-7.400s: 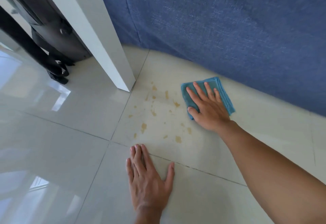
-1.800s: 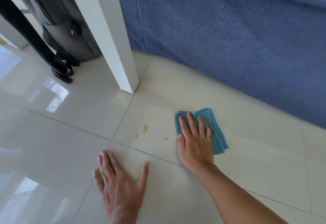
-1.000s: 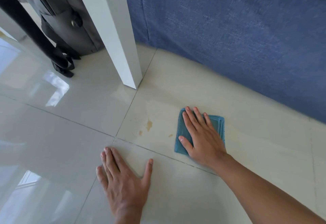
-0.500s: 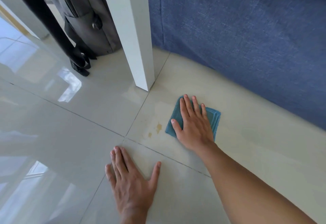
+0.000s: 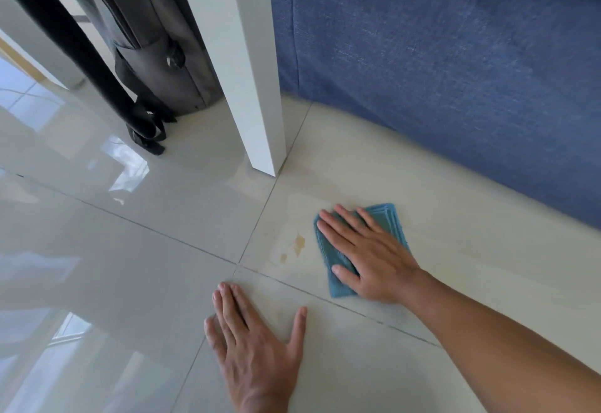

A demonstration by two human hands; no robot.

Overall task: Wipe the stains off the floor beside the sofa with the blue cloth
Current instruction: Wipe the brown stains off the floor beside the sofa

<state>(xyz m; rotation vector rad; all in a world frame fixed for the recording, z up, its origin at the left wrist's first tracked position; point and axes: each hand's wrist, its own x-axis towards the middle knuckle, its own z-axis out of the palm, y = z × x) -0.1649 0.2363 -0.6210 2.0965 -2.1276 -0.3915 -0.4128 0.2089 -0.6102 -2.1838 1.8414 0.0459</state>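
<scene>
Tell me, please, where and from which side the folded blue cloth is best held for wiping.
Probably from above, palm flat on its broad top: the blue cloth lies flat and folded on the floor, as the right hand presses it now, leaving its left edge free toward the stains.

A teal-blue cloth (image 5: pixel 392 224) lies on glossy cream tiles (image 5: pixel 162 250) with thin grey grout lines and two tan stains (image 5: pixel 297 243), below a denim-blue woven sofa (image 5: pixel 455 71), a white post (image 5: pixel 247 71) and a dark grey bag (image 5: pixel 156 38) at upper left.
</scene>
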